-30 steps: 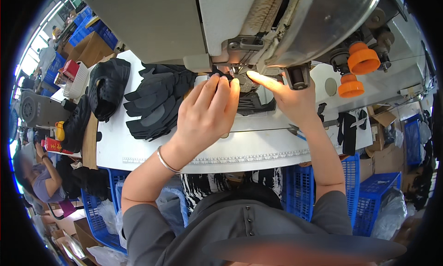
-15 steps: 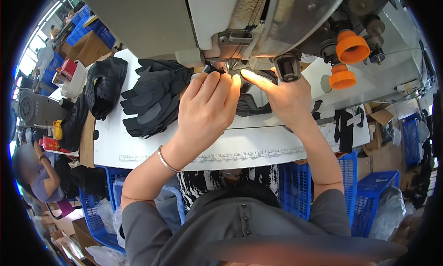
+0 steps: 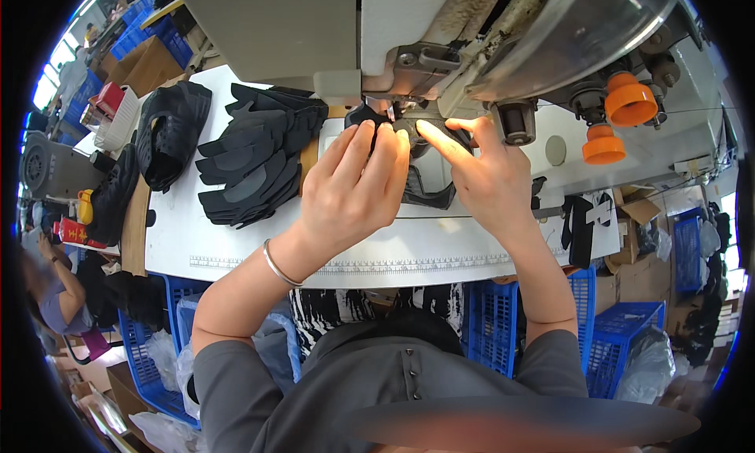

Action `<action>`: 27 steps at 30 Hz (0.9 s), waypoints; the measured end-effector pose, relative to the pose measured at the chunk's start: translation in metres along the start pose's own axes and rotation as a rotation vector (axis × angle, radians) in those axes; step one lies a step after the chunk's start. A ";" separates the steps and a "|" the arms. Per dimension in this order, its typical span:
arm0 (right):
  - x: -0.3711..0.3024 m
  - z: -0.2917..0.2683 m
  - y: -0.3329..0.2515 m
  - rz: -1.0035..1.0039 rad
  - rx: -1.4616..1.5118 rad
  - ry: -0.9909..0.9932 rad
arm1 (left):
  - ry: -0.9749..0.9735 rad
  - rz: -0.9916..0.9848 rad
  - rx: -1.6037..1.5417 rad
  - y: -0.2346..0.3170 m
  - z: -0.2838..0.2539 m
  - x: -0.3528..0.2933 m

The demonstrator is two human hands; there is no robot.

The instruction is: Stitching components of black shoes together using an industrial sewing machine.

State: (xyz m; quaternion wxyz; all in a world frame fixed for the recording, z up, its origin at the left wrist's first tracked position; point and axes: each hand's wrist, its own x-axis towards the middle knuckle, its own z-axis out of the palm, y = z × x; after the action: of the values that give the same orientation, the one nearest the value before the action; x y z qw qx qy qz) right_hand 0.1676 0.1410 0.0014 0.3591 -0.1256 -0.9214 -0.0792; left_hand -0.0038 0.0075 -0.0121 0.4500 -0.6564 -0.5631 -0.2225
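Under the head of a sewing machine, a black shoe upper piece lies on the white table, its far part at the needle area. My left hand, with a silver bangle on the wrist, presses its fingertips on the piece just left of the needle. My right hand is on the right side of the piece. Its index finger stretches toward the needle and the other fingers bend around the edge; the thumb is mostly hidden. A layered stack of black cut pieces lies left of my left hand.
Black shoes stand at the table's left end. Orange thread-tension cups project at the right. Black strips lie by the right table edge. Blue crates stand below. Another person sits at far left.
The whole view has shifted, with the machine head appearing farther right. My left fingers are slightly more spread, and more of my right hand's bent fingers shows. Both hands stay on the piece.
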 end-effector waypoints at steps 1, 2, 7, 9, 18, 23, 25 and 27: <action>0.000 -0.001 -0.001 0.009 0.000 -0.009 | 0.022 0.019 -0.012 -0.002 0.001 0.000; 0.000 -0.002 -0.004 0.025 -0.012 -0.006 | 0.030 0.047 -0.022 -0.005 0.002 0.000; -0.001 -0.004 -0.017 0.047 0.013 -0.014 | 0.039 0.053 -0.091 -0.017 0.000 0.002; -0.002 -0.006 -0.022 0.074 0.012 -0.025 | 0.026 0.052 -0.116 -0.020 -0.001 0.003; -0.006 -0.004 -0.040 0.086 -0.036 -0.031 | -0.043 0.035 -0.243 -0.033 -0.007 0.008; -0.005 -0.005 -0.051 0.132 -0.062 -0.039 | -0.103 -0.060 -0.358 -0.034 -0.010 0.008; -0.004 -0.006 -0.053 0.103 -0.077 -0.053 | -0.073 -0.058 -0.371 -0.037 -0.009 0.006; -0.003 -0.006 -0.057 0.080 -0.097 -0.057 | -0.066 -0.058 -0.382 -0.042 -0.006 0.004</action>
State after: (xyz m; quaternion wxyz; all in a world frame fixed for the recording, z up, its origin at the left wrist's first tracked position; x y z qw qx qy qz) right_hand 0.1573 0.0842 0.0000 0.3291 -0.1819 -0.9206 -0.1057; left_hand -0.0410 0.0031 0.0081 0.2920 -0.7202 -0.5439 -0.3167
